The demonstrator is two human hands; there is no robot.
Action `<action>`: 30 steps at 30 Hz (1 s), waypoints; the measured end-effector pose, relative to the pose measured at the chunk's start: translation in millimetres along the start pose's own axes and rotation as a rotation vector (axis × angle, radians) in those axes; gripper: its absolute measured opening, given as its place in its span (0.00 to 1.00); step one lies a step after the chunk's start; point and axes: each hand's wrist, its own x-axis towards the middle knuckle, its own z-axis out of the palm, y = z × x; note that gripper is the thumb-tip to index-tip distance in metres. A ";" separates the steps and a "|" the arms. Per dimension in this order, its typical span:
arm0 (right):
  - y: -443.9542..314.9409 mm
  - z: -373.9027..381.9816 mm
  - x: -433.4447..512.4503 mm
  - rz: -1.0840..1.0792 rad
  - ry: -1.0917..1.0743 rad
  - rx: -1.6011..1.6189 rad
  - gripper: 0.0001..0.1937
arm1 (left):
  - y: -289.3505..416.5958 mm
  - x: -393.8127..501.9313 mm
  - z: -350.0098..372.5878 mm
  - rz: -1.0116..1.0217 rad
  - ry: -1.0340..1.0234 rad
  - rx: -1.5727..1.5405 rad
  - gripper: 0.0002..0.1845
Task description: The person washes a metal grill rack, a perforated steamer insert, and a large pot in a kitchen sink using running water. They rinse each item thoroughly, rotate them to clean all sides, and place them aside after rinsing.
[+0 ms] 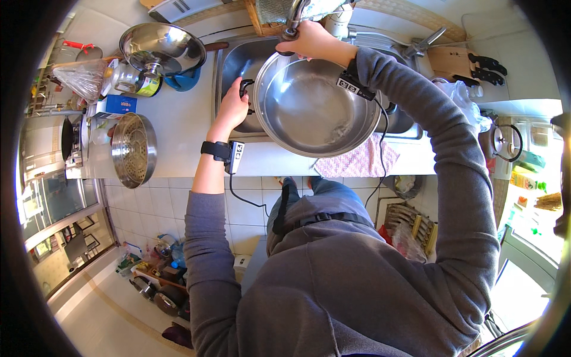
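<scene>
A wide stainless steel pot point(312, 107) rests over the double-bowl sink point(236, 58), with some water in its bottom. My left hand point(233, 105) grips the pot's black side handle point(245, 87). At the far side of the pot, my right hand point(308, 40) is closed around the spout head of the chrome faucet point(292, 22). Water runs from the spout into the pot near its far left wall. The pot's other handle shows partly at its right, beneath my right forearm. A pink patterned cloth point(357, 156) lies under the pot's near edge, on the counter.
On the left counter are a steel lid point(163, 47), a blue bowl point(183, 80), a glass jar point(127, 78), a blue box point(120, 105) and a steamer tray point(134, 149) overlapping the front edge. Right of the sink stand a knife block point(450, 62), a plastic bag point(464, 102) and a kettle point(495, 138).
</scene>
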 end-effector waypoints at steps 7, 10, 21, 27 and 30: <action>3.8 0.3 -7.1 -0.046 -0.093 0.330 0.20 | -5.3 2.8 2.7 0.043 0.031 0.067 0.26; 5.4 1.8 -4.2 -0.038 -0.018 0.249 0.20 | -6.1 3.0 3.2 0.039 0.026 0.053 0.26; 19.5 -8.9 -39.4 -0.186 0.268 -0.319 0.23 | -6.7 1.6 0.8 0.027 -0.003 -0.016 0.26; 40.5 -15.3 -38.5 -0.105 0.175 -0.159 0.26 | -9.0 0.6 2.7 0.068 0.038 0.001 0.26; 36.1 -8.7 -27.4 -0.124 0.243 -0.224 0.22 | -9.5 1.1 1.6 0.097 0.041 0.009 0.27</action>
